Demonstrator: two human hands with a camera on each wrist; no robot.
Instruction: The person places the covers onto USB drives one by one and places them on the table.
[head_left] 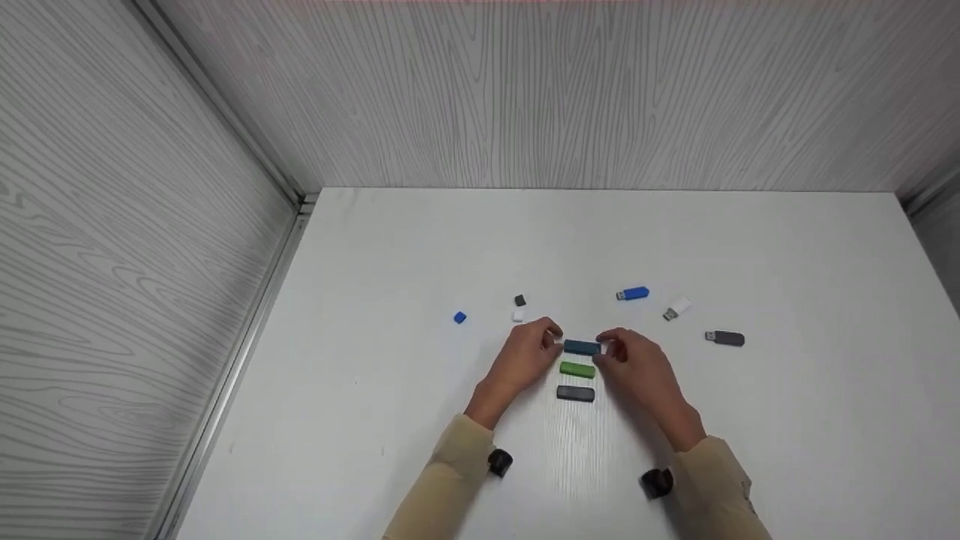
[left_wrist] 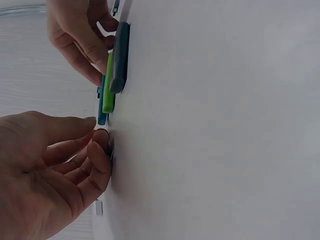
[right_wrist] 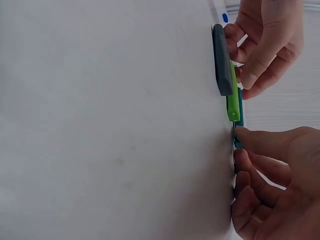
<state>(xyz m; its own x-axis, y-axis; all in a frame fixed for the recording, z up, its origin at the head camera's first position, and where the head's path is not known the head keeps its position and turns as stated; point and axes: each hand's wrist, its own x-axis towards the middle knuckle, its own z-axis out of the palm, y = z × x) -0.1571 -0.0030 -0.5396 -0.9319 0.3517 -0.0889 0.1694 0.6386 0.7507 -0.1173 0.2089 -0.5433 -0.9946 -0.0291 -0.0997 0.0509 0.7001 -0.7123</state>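
Observation:
A teal USB stick (head_left: 582, 347) lies crosswise between my two hands. My right hand (head_left: 641, 371) pinches its right end between thumb and fingers; the right wrist view shows the thumb over that end. At the left end, my left hand (head_left: 523, 356) holds nothing, its thumb and bent fingers close beside the stick with a small gap. Nearer to me, a green USB stick (head_left: 577, 370) and a dark grey USB stick (head_left: 575, 394) are lined up parallel with the teal one. In the left wrist view the green stick (left_wrist: 108, 85) partly hides the teal one (left_wrist: 102, 107).
Left of the hands are a blue cap (head_left: 460, 317), a black cap (head_left: 520, 300) and a white cap (head_left: 517, 316). To the right lie uncapped USB sticks: blue (head_left: 636, 293), white (head_left: 679, 307) and dark grey (head_left: 727, 338). Wood-grain panels (head_left: 480, 97) wall the white table.

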